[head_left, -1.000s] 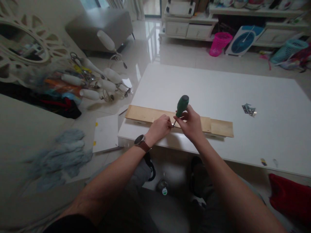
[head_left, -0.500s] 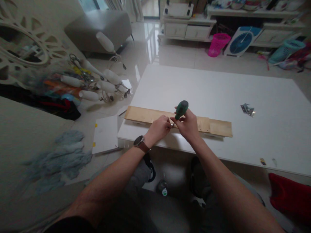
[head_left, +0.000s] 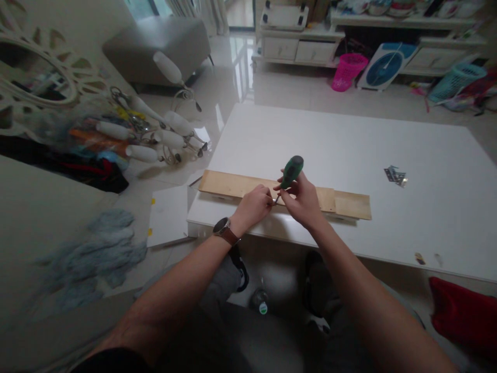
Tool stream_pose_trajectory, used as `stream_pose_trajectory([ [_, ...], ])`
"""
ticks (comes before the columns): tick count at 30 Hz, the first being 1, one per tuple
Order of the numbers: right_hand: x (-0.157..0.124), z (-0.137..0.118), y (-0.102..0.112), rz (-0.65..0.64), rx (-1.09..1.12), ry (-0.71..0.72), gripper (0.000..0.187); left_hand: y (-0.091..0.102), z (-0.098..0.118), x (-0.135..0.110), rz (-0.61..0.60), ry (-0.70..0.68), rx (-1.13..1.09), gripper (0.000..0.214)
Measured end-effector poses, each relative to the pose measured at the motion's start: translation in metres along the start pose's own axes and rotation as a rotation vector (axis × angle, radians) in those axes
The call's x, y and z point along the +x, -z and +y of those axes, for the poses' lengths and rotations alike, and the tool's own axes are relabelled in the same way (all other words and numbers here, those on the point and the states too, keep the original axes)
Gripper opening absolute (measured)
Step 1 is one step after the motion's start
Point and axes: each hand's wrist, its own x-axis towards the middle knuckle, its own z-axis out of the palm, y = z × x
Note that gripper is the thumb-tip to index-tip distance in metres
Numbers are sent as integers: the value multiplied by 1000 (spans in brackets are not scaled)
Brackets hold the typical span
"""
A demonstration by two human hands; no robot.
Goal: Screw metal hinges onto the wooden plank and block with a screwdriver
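A long light-wood board point(head_left: 229, 183) lies along the front part of a large white panel point(head_left: 326, 140). My right hand point(head_left: 302, 199) is closed around a screwdriver point(head_left: 292, 172) with a green and black handle, its shaft slanting down to the board's near edge. Close beside the screwdriver tip, my left hand point(head_left: 256, 206) rests on the board with its fingers pinched together. Whatever sits between those fingertips is too small to make out. On my left wrist is a watch with a brown strap point(head_left: 227, 230).
Several metal hardware pieces point(head_left: 396, 176) lie on the panel at right, with small bits point(head_left: 420, 258) by its front edge. A white box-like piece point(head_left: 169, 215) stands left, near grey-blue fabric point(head_left: 112, 246). Below are a bottle point(head_left: 259, 300) and red cloth point(head_left: 462, 313).
The screwdriver handle has shifted slightly up and to the right, and the fingers of my right hand have changed position around it. My left hand stays in place.
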Motion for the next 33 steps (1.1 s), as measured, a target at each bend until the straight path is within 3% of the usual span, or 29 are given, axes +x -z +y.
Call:
stream_pose_trajectory([
  [6, 0, 1, 2, -11, 4, -20, 33, 2, 2, -1, 0, 16, -4, 21],
  [13, 2, -2, 3, 55, -26, -26, 37, 1, 0, -1, 10, 33, -24, 18],
  [22, 3, 3, -1, 114, -107, -36, 29, -1, -2, -1, -4, -3, 2, 21],
  [33, 1, 1, 0, -6, -15, -11, 41, -3, -4, -1, 17, -21, 7, 22],
])
